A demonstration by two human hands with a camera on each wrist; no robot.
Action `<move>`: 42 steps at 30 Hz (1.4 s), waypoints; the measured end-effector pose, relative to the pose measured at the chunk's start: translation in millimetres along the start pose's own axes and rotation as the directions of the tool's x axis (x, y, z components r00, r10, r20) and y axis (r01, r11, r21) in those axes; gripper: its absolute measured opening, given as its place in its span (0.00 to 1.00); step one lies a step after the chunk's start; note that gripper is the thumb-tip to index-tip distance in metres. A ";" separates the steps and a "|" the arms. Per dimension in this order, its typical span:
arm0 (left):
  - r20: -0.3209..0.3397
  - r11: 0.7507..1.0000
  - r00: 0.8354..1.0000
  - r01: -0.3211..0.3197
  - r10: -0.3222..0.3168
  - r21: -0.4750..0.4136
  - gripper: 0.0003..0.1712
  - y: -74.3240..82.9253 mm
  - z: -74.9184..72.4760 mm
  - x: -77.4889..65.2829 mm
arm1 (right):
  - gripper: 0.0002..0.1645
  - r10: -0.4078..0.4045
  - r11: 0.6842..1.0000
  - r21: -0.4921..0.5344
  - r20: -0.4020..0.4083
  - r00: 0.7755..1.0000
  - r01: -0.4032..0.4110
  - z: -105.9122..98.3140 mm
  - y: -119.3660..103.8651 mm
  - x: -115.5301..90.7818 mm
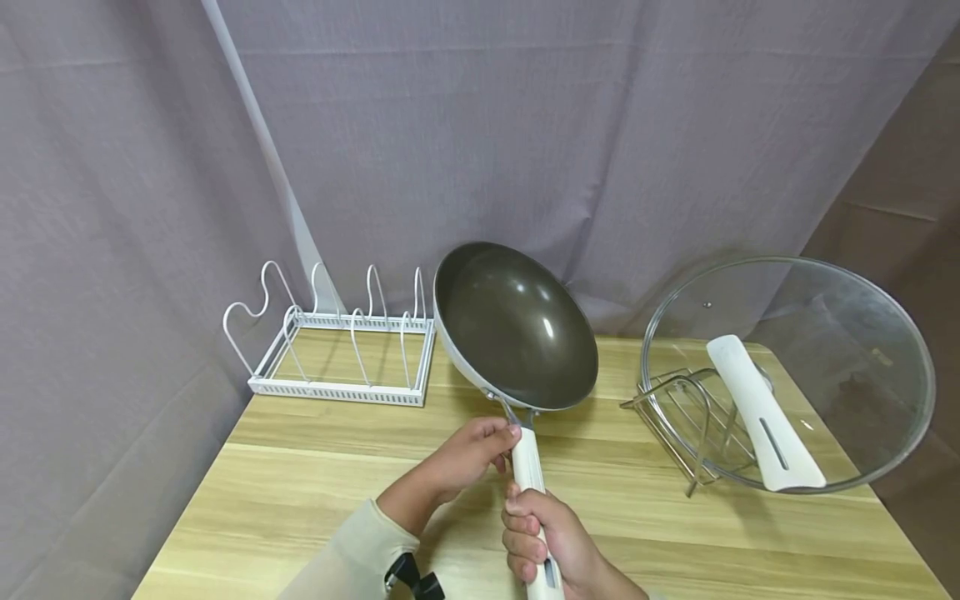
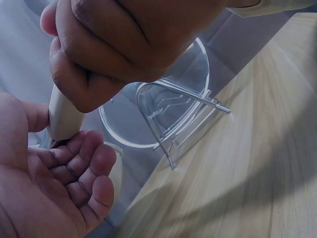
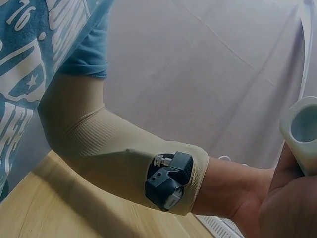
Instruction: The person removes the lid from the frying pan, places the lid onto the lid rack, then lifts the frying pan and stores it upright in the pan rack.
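A wok [image 1: 517,325] with a dark inside and pale outside is held above the table, its bowl tilted and facing up toward the head camera. My right hand [image 1: 555,537] grips the lower part of its white handle [image 1: 528,467], fingers wrapped round it. Near the bowl end, my left hand [image 1: 465,458] pinches the handle between thumb and fingers. Seen from the left wrist, the left thumb lies against one side of the handle [image 2: 64,116], with the curled fingers on the other. The handle's hollow end [image 3: 304,131] shows in the right wrist view.
A white wire rack [image 1: 337,392] stands at the table's back left. On the right, a glass lid [image 1: 847,350] with a white handle [image 1: 765,417] leans in a metal stand [image 1: 701,433]. Grey cloth [image 1: 450,142] hangs behind the wooden table [image 1: 300,492].
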State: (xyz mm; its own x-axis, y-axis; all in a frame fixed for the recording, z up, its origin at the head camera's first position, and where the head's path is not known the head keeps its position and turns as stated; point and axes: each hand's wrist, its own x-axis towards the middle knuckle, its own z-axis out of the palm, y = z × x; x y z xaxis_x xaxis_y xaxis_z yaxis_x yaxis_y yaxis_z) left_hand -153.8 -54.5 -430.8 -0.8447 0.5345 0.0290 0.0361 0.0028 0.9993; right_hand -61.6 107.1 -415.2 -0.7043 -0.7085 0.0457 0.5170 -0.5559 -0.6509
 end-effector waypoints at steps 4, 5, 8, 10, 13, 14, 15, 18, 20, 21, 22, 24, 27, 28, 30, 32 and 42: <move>-0.001 1.000 1.000 0.004 -0.004 -0.003 0.20 1.3 0.3 -0.2 | 0.16 -0.005 1.000 0.005 0.009 1.000 0.005 0.3 0.4 0.4; -0.002 1.000 1.000 0.005 -0.005 -0.002 0.20 1.6 0.4 -0.4 | 0.16 -0.006 1.000 0.007 0.009 1.000 0.006 0.4 0.6 0.5; 0.001 1.000 1.000 0.007 -0.007 -0.002 0.20 2.1 0.5 -0.9 | 0.16 -0.013 1.000 0.009 0.022 1.000 0.013 0.4 1.4 1.1; 0.006 1.000 1.000 0.008 -0.008 -0.002 0.20 2.4 0.5 -1.5 | 0.16 -0.016 1.000 0.012 0.029 0.999 0.016 0.2 2.1 1.4; 0.012 1.000 1.000 0.008 -0.008 -0.006 0.21 2.6 0.6 -1.8 | 0.17 -0.024 1.000 0.013 0.043 0.999 0.024 -0.1 2.9 1.9; 0.013 1.000 1.000 0.009 -0.009 -0.006 0.21 2.6 0.6 -1.8 | 0.18 -0.026 1.000 0.013 0.047 0.999 0.026 -0.1 3.1 2.0; 0.013 1.000 1.000 0.010 -0.009 -0.005 0.21 2.6 0.6 -1.8 | 0.18 -0.026 0.999 0.021 0.047 0.999 0.025 0.1 3.2 1.9; 0.019 1.000 1.000 0.007 -0.007 -0.009 0.21 2.9 0.7 -1.9 | 0.18 -0.032 0.999 0.024 0.064 0.997 0.031 0.2 4.0 1.9; 0.024 1.000 1.000 0.003 -0.002 -0.012 0.21 2.9 0.7 -1.7 | 0.18 -0.037 0.999 0.030 0.076 0.996 0.035 0.3 4.6 1.9; 0.026 1.000 1.000 0.001 0.000 -0.014 0.21 2.9 0.8 -1.6 | 0.18 -0.039 0.999 0.035 0.082 0.996 0.036 0.4 4.9 1.9; 0.029 1.000 1.000 -0.002 0.003 -0.017 0.21 3.1 0.8 -1.7 | 0.19 -0.043 0.999 0.037 0.090 0.995 0.040 0.4 5.1 2.0; 0.033 1.000 0.999 -0.005 0.006 -0.018 0.21 3.2 0.8 -1.6 | 0.19 -0.047 0.998 0.048 0.102 0.994 0.042 0.7 5.3 2.0; 0.037 1.000 0.999 -0.009 0.010 -0.021 0.21 3.6 0.8 -1.9 | 0.19 -0.050 0.997 0.064 0.116 0.992 0.043 1.4 5.2 2.1; 0.038 1.000 0.999 -0.010 0.010 -0.021 0.21 3.5 0.8 -2.0 | 0.19 -0.051 0.997 0.068 0.118 0.992 0.043 1.6 5.3 2.1; 0.038 1.000 0.999 -0.010 0.011 -0.022 0.21 3.5 0.9 -2.4 | 0.19 -0.050 0.996 0.076 0.120 0.991 0.041 1.8 5.7 2.0; 0.037 1.000 0.999 -0.011 0.012 -0.024 0.21 4.0 1.2 -3.0 | 0.19 -0.050 0.996 0.086 0.122 0.991 0.040 2.0 6.1 1.9; 0.035 0.999 0.999 -0.021 0.022 -0.028 0.23 4.7 1.5 -3.6 | 0.19 -0.051 0.991 0.130 0.146 0.988 0.032 3.0 6.8 1.4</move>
State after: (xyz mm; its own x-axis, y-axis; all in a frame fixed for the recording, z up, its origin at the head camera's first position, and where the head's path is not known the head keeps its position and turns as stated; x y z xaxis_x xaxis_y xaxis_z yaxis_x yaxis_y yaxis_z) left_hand -149.8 -55.2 -426.2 -0.8247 0.5633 0.0501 0.0389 -0.0318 0.9987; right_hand -57.7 101.0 -417.3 -0.6510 -0.7352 0.1887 0.5534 -0.6299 -0.5450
